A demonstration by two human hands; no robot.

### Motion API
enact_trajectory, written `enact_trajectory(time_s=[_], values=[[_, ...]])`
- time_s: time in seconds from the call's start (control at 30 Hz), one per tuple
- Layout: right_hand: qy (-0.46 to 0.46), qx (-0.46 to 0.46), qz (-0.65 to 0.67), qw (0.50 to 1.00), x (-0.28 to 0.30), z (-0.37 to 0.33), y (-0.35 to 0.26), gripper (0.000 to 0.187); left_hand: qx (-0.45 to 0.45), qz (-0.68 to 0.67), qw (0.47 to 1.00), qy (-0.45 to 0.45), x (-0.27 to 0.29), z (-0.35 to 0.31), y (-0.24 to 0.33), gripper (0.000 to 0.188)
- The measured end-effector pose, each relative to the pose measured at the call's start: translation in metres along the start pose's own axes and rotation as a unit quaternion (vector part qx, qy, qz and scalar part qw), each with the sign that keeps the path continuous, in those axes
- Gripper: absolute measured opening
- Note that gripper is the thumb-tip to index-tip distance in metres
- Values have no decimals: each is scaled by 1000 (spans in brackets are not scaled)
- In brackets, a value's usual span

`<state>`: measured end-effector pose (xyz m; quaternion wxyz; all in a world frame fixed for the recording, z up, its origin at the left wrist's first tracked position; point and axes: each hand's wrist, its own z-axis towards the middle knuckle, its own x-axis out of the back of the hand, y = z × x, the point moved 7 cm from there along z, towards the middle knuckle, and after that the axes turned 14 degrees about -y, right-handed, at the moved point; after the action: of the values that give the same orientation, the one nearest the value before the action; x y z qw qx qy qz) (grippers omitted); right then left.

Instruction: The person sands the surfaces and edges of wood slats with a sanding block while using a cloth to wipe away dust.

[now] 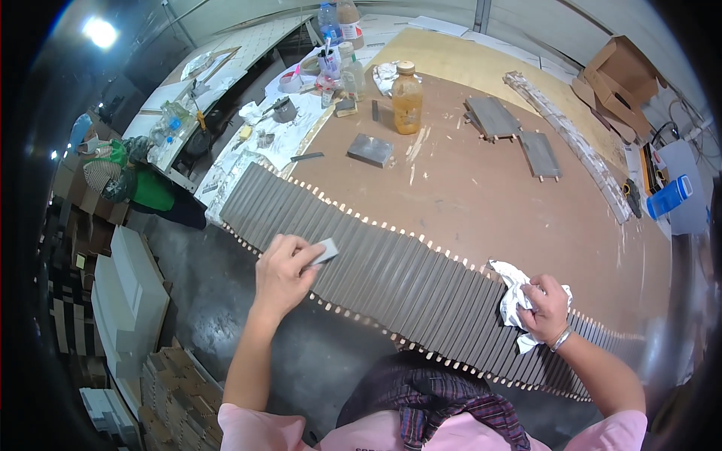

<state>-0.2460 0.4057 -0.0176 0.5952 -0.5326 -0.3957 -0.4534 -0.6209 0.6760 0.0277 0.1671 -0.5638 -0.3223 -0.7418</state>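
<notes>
A long row of narrow grey slats point(406, 282), with pale pegs jutting from both long edges, runs along the near side of the brown table. Toward its left part, my left hand point(284, 272) is closed on a small light-grey block point(326, 252), which rests on or just over the slats. Farther right, my right hand point(547, 310) bunches a crumpled white cloth or paper point(514, 295) against the slats. A band circles my right wrist. The fingertips of my right hand are partly hidden in the white folds.
On the brown tabletop point(451, 188) stand a bottle of amber liquid point(407, 101), a dark grey block point(370, 150) and grey slatted pieces point(492, 118). Bottles and a tin point(284, 110) crowd the left. A blue bottle point(669, 197), a paint-flecked strip point(575, 143) and a cardboard box point(620, 79) are right.
</notes>
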Motion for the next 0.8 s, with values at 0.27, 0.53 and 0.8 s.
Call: enact_trajectory(time_s=[0.27, 0.53, 0.8], values=[[0, 3, -6, 1000, 4, 2, -8, 38, 96, 44, 990, 95, 34, -44, -32, 37], [5, 0, 18, 1000, 4, 6, -11, 33, 130, 72, 986, 78, 21, -75, -49, 37], [15, 0, 15, 1000, 5, 1, -9, 31, 159, 125, 975, 91, 30, -72, -65, 36]])
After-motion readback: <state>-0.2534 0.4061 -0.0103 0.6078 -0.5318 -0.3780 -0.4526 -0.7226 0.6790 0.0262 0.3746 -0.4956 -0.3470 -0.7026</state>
